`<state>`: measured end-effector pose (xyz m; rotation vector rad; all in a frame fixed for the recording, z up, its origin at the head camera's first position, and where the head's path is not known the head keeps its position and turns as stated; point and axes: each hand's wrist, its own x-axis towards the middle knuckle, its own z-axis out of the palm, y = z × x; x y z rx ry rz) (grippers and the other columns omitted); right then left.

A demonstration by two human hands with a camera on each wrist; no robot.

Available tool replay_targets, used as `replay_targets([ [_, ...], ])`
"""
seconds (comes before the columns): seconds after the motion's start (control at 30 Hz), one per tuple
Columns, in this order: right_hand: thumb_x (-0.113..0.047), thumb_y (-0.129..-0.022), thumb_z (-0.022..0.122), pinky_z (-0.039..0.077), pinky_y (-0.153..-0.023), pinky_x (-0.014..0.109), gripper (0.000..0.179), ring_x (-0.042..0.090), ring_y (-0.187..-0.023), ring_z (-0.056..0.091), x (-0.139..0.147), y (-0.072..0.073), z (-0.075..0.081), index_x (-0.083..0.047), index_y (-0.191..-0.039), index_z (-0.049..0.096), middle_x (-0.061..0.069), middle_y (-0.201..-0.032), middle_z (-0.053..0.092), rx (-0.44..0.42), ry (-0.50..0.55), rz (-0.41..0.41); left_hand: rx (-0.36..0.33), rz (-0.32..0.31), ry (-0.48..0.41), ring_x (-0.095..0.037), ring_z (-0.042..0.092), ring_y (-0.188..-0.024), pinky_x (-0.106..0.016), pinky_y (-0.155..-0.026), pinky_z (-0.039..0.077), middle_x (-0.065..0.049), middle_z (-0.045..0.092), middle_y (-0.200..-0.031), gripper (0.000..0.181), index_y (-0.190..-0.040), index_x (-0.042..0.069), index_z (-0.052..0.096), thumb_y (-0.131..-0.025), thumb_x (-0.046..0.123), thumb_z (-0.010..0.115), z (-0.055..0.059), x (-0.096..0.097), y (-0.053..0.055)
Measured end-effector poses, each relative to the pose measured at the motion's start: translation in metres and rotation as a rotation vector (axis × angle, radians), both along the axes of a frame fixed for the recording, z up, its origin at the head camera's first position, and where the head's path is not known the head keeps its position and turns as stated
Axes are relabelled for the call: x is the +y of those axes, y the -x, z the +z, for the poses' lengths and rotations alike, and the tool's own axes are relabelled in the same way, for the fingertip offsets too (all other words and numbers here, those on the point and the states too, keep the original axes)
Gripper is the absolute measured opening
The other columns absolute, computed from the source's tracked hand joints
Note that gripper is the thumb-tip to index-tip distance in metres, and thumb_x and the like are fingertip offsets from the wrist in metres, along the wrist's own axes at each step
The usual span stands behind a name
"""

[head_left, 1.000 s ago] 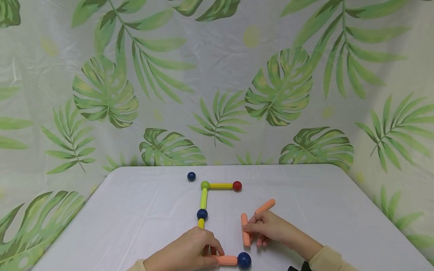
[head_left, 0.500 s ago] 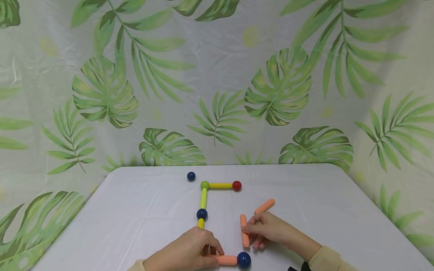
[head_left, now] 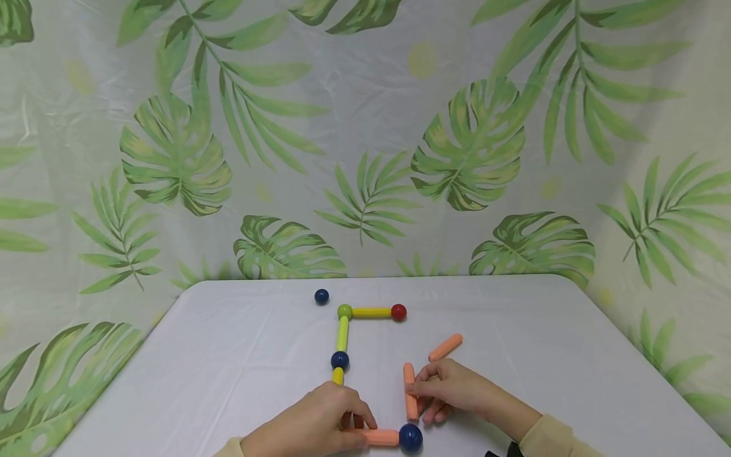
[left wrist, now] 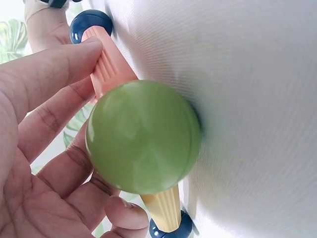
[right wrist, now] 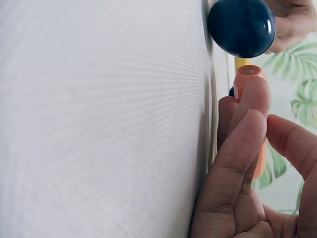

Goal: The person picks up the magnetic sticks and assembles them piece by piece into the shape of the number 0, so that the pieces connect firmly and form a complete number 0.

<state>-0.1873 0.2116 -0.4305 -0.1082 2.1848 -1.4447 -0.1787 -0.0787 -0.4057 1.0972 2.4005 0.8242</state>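
Note:
My left hand pinches a salmon-orange ribbed rod between thumb and fingers. A navy ball sits at the rod's right end. At its other end, in the left wrist view, is a large green ball, from which a yellow rod leads to another navy ball. My right hand pinches a second orange rod, which points lengthwise toward the near navy ball. In the right wrist view a small gap shows between that rod's end and the ball.
Beyond my left hand the chain continues through a navy ball, a lime rod, a green ball and a yellow rod to a red ball. Apart lie a loose navy ball and an orange rod.
My right hand has shifted slightly nearer with its orange rod, bringing the rod's end closer to the navy ball. The left hand keeps its place.

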Motion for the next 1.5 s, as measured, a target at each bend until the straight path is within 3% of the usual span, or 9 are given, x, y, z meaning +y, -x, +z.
replay_targets([
  [0.47, -0.034, -0.105, 0.071, 0.052, -0.054, 0.015, 0.029, 0.003, -0.059, 0.069, -0.001, -0.002, 0.003, -0.006, -0.104, 0.071, 0.002, -0.081, 0.077, -0.005, 0.004, 0.006, 0.016, 0.003, 0.006, 0.007, 0.058, -0.07, -0.015, -0.068, 0.054, 0.021, 0.069, -0.084, 0.013, -0.107, 0.022, 0.084, -0.094, 0.017, 0.084, 0.0, 0.001, -0.001],
  [0.8, -0.031, -0.104, 0.072, 0.052, -0.054, 0.015, 0.027, 0.002, -0.058, 0.068, -0.003, -0.004, 0.004, -0.005, -0.104, 0.072, 0.003, -0.079, 0.078, -0.036, 0.016, 0.008, -0.016, 0.022, 0.002, 0.005, 0.058, -0.069, -0.016, -0.068, 0.054, 0.02, 0.069, -0.083, 0.013, -0.106, 0.021, 0.084, -0.094, 0.017, 0.084, -0.001, 0.001, 0.0],
  [1.5, -0.029, -0.101, 0.076, 0.051, -0.055, 0.013, 0.024, 0.001, -0.057, 0.065, -0.003, -0.013, 0.002, -0.006, -0.099, 0.077, 0.0, -0.076, 0.076, -0.044, 0.008, 0.047, -0.022, -0.012, -0.004, 0.006, 0.059, -0.072, -0.016, -0.069, 0.054, 0.02, 0.068, -0.086, 0.014, -0.109, 0.021, 0.083, -0.095, 0.018, 0.083, -0.001, -0.002, 0.002],
])
